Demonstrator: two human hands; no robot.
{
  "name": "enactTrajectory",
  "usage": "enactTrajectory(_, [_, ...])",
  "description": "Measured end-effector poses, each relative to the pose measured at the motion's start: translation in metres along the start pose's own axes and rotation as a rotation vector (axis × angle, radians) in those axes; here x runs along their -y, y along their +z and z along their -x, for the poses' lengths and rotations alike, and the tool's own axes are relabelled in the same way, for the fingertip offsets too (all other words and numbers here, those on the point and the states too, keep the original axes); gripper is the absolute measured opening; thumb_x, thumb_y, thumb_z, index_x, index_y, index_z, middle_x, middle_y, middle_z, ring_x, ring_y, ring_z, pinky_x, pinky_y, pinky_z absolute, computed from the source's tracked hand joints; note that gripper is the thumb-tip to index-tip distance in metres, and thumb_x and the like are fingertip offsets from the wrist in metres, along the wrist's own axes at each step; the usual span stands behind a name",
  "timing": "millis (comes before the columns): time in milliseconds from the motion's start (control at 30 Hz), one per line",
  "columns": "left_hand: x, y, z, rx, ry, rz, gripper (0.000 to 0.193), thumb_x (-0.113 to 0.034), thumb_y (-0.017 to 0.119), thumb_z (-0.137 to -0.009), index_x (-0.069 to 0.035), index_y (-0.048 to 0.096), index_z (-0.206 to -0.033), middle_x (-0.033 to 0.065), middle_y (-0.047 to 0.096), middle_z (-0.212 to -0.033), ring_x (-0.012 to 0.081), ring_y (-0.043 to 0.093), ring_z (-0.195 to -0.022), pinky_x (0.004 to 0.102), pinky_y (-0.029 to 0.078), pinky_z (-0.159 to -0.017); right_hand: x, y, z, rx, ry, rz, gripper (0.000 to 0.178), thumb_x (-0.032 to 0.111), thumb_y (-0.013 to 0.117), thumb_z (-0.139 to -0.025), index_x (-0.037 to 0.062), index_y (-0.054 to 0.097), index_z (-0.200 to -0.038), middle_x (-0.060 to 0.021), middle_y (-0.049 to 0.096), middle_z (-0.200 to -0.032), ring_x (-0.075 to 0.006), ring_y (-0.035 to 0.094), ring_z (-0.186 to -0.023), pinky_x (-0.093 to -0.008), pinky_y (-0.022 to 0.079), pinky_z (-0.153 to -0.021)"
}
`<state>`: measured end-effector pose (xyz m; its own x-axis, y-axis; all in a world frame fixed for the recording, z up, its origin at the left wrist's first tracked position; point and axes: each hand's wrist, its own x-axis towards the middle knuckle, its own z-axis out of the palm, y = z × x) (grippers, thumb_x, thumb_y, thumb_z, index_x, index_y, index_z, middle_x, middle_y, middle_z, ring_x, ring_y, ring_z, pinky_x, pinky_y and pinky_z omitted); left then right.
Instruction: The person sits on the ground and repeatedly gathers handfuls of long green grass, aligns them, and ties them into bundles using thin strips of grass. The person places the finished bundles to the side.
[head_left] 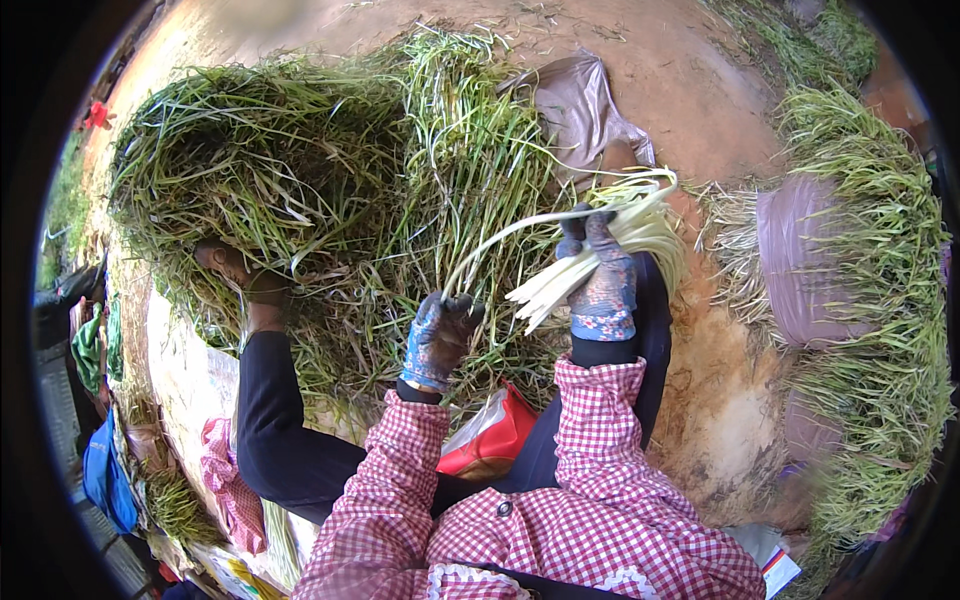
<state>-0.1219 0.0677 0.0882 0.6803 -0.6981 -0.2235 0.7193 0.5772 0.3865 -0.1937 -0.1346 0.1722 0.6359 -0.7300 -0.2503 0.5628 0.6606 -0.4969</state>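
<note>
My right hand (603,275), in a blue floral glove with dark fingers, is closed round a bunch of pale green-white stalks (655,225). Their white ends fan out to the left of the palm, and the other ends curve over to the right. One long stalk (510,234) arcs between the two hands, its near end pinched in my gloved left hand (440,338). Just beyond the left hand spreads a big heap of long leafy green stalks (470,170), tangled and partly dry on its left side. Whether this single stalk is joined to the bunch is hidden by the right-hand fingers.
Bare feet and dark-trousered legs (270,400) frame the heap. A red and white bag (495,430) lies between the legs. On the brown ground (690,100) rests a greyish plastic sheet (585,105). Large bundles of greens (870,290), one in purplish wrap (805,260), line the right.
</note>
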Motion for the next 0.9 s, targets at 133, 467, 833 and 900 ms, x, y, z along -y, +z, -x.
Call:
enactTrajectory(133, [0.012, 0.045, -0.029, -0.1, 0.269, -0.305, 0.015, -0.007, 0.059, -0.087, -0.004, 0.061, -0.102, 0.0067, 0.065, -0.089, 0.0188, 0.063, -0.083, 0.0336, 0.05, -0.081, -0.046, -0.001, -0.003, -0.025, 0.117, 0.176, 0.032, 0.001, 0.071, -0.076, 0.0068, 0.05, -0.099, -0.0129, 0.065, -0.096, -0.0243, 0.065, -0.083, -0.0294, 0.05, -0.063])
enactTrajectory(467, [-0.006, -0.015, -0.07, -0.408, 0.368, -0.829, 0.016, -0.008, 0.056, -0.089, 0.002, 0.064, -0.1, 0.0058, 0.066, -0.087, 0.0117, 0.059, -0.075, 0.0256, 0.048, -0.072, -0.055, -0.008, -0.003, 0.073, 0.128, 0.143, 0.033, 0.001, 0.067, -0.08, 0.0084, 0.049, -0.107, -0.0096, 0.066, -0.086, -0.0254, 0.066, -0.084, -0.0275, 0.051, -0.06])
enactTrajectory(833, [-0.015, -0.078, -0.135, -0.231, -0.1, -1.922, 0.025, -0.022, 0.067, -0.075, -0.003, 0.066, -0.091, 0.0171, 0.066, -0.085, 0.0286, 0.064, -0.079, 0.0374, 0.05, -0.074, -0.058, 0.006, 0.002, -0.012, 0.129, 0.236, 0.031, -0.001, 0.067, -0.079, 0.0096, 0.048, -0.101, -0.0106, 0.065, -0.085, -0.0247, 0.066, -0.079, -0.0274, 0.05, -0.058])
enactTrajectory(900, [-0.02, -0.077, -0.122, -0.236, -0.231, -1.835, 0.025, -0.024, 0.066, -0.075, 0.0, 0.067, -0.083, 0.0147, 0.065, -0.074, 0.0194, 0.061, -0.067, 0.032, 0.05, -0.067, -0.058, 0.006, 0.003, 0.019, 0.121, 0.224, 0.03, -0.001, 0.066, -0.079, 0.0095, 0.048, -0.101, -0.0107, 0.065, -0.085, -0.0244, 0.066, -0.078, -0.027, 0.05, -0.058])
